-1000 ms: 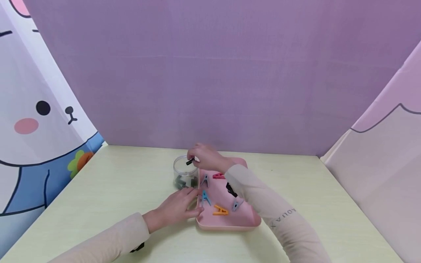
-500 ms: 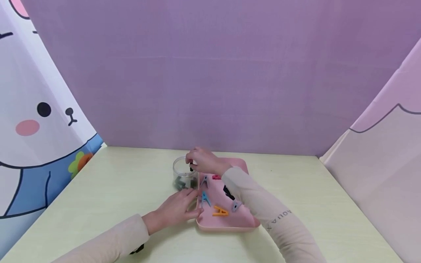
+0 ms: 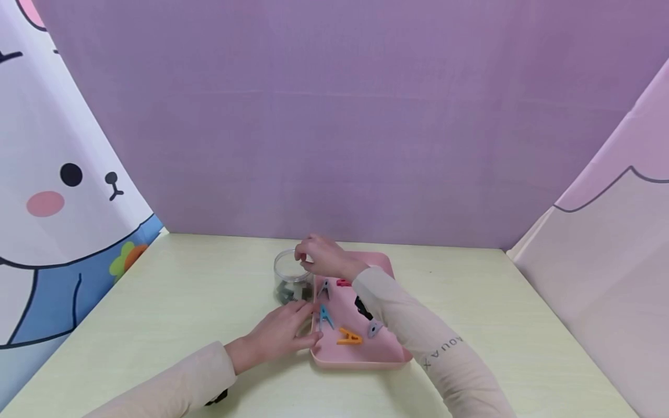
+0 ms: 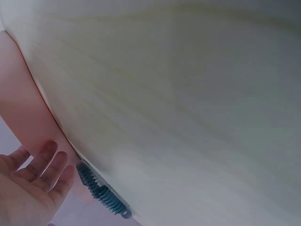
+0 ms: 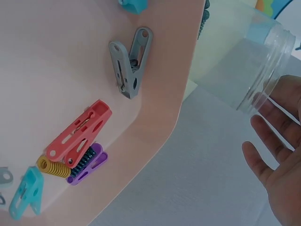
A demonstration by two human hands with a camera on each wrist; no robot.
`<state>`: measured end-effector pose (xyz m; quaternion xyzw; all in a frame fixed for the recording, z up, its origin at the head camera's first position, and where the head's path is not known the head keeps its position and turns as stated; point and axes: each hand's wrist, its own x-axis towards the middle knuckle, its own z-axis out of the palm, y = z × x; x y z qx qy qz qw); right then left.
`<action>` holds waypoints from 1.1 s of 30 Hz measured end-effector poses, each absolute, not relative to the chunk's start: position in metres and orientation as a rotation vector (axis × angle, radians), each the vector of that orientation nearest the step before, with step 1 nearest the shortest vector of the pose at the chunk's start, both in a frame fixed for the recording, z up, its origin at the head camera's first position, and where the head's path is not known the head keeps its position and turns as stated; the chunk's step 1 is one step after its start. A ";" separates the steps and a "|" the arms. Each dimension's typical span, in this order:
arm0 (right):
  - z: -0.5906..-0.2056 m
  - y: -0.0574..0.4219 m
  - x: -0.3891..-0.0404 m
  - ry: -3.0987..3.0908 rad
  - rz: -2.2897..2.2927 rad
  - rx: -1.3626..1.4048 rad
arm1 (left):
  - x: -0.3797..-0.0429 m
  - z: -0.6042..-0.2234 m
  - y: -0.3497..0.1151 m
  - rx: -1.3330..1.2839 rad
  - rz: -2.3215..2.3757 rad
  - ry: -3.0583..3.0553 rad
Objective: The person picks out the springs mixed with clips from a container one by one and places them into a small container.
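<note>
My right hand (image 3: 324, 257) hovers at the mouth of a clear jar (image 3: 279, 277), thumb and fingers loosely bent, with nothing visible between them. In the right wrist view its fingers (image 5: 277, 117) are spread right at the jar's rim. Dark ridged pieces (image 3: 286, 292) lie at the jar's bottom. My left hand (image 3: 277, 331) rests at the left edge of the pink tray (image 3: 360, 364), fingers relaxed and holding nothing. Inside the tray lie clothespins: grey (image 5: 134, 63), red (image 5: 80, 134), purple (image 5: 89, 165), blue (image 3: 326, 317) and orange (image 3: 349, 337).
A yellow coil (image 5: 54, 165) lies against the red clothespin. Black pieces (image 3: 362, 307) and a pale grey clothespin (image 3: 374, 329) sit near the right forearm, which crosses over the tray. A purple cloth (image 3: 334, 145) hangs behind the table (image 3: 209, 284).
The small black piece that my right fingers pinched above the jar no longer shows in them. That hand has dipped slightly and loosened. My left hand has stayed put.
</note>
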<state>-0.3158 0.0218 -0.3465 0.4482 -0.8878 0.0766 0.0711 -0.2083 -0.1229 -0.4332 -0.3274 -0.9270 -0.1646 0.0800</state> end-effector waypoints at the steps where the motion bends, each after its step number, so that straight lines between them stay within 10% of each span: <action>1: -0.346 0.022 -0.316 -2.670 0.242 1.343 | -0.208 -0.433 -0.123 -0.979 -0.494 -2.772; 33: -0.367 0.107 -0.305 -2.880 0.314 1.010 | -0.208 -0.435 -0.121 -0.955 -0.538 -2.770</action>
